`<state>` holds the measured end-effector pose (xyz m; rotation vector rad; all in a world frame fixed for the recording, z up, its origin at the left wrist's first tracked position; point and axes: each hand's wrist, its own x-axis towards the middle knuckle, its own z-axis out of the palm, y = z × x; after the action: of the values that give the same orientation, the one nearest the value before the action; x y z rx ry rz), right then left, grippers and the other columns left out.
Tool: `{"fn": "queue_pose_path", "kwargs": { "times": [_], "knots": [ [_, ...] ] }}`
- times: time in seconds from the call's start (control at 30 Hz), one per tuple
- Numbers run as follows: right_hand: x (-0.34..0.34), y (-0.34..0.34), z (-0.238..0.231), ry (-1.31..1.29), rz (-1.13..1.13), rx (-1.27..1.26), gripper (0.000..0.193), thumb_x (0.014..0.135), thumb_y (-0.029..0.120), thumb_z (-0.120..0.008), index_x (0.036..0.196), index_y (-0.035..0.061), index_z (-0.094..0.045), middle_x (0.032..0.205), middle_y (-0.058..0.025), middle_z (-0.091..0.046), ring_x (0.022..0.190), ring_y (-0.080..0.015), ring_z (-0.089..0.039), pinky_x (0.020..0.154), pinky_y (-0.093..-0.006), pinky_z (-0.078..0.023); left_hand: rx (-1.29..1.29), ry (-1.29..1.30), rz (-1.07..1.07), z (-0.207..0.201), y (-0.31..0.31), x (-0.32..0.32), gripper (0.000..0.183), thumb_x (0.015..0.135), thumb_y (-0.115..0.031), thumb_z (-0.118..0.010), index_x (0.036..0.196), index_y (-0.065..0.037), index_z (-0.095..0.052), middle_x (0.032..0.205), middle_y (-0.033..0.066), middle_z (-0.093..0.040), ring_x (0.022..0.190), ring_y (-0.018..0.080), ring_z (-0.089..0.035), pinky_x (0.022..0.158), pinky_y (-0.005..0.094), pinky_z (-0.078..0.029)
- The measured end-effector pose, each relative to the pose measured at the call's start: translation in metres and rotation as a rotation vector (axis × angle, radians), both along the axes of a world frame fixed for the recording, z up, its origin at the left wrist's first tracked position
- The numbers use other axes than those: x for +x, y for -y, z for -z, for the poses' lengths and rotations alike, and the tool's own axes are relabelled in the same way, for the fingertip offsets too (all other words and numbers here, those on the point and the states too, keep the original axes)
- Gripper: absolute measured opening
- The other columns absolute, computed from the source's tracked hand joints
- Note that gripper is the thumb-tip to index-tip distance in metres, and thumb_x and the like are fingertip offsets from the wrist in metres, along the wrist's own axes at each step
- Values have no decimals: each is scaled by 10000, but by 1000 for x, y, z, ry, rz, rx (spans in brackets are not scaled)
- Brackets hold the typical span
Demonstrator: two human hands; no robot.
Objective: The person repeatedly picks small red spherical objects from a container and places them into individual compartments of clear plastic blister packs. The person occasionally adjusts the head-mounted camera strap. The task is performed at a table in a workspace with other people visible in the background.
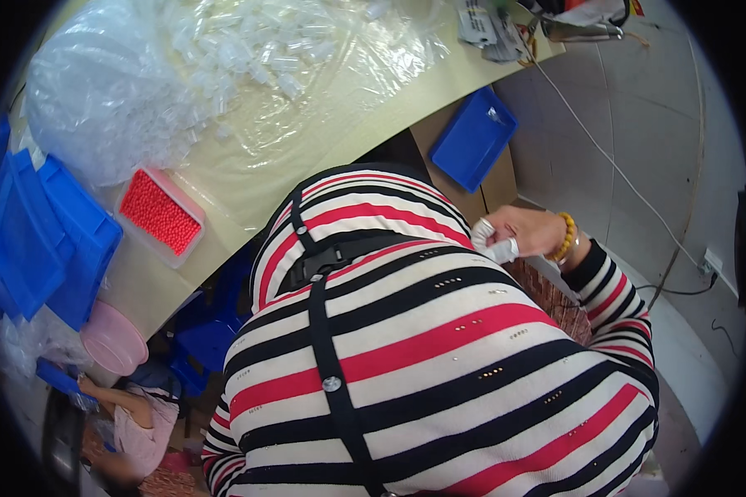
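My right hand is beside the right side of my striped shirt, its fingers curled together. White wraps cover the tips of its thumb and a finger, and a yellow bead bracelet circles the wrist. Whatever those fingers may hold is hidden. My left hand is out of view; only a bit of striped left sleeve shows at the lower edge. Nearest to the right hand, beyond the shirt, a blue tray rests on a cardboard box.
On the table lie clear plastic pieces, a clear bag of them and a tub of red beads. Blue trays and a pink tub are left. Another person works lower left. A cable runs along the right wall.
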<state>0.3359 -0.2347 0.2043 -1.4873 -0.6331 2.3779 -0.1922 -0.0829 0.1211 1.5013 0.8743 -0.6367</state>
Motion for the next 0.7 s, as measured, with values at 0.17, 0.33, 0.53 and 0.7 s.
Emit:
{"fn": "queue_pose_path", "kwargs": {
  "times": [0.17, 0.33, 0.53, 0.7],
  "knots": [
    [-11, -11, -19, -136, 133, -66, 111, 825, 75, -705, 842, -1, -626, 728, -8, -617, 641, -72, -583, 572, -216, -473, -84, 71, -30, 12, 32, 4, 217, 811, -139, -594, 962, 7, -648, 950, 213, -652, 873, 362, -629, 760, 383, -503],
    [-18, -40, 5, -273, -207, -64, 226, 751, -65, -607, 976, -83, -619, 872, -84, -672, 731, -157, -615, 677, -290, -512, -205, 100, 4, 18, 55, -8, 218, 805, -145, -600, 954, 4, -651, 943, 213, -655, 871, 359, -630, 750, 383, -505],
    [-12, -105, 15, -211, -657, 156, 174, 796, 50, -640, 933, -57, -652, 809, -105, -682, 743, -154, -608, 680, -286, -489, -351, 106, 72, 25, 63, -13, 218, 797, -153, -606, 944, 1, -655, 936, 212, -657, 868, 355, -632, 737, 384, -508],
    [-26, -124, 40, 207, -101, 204, 244, 932, 189, -577, 988, -41, -636, 844, -55, -664, 759, -94, -589, 701, -241, -481, -256, 125, 319, 36, 35, 13, 218, 791, -159, -611, 935, -2, -658, 929, 212, -660, 866, 351, -634, 727, 384, -510]
  ]
}}
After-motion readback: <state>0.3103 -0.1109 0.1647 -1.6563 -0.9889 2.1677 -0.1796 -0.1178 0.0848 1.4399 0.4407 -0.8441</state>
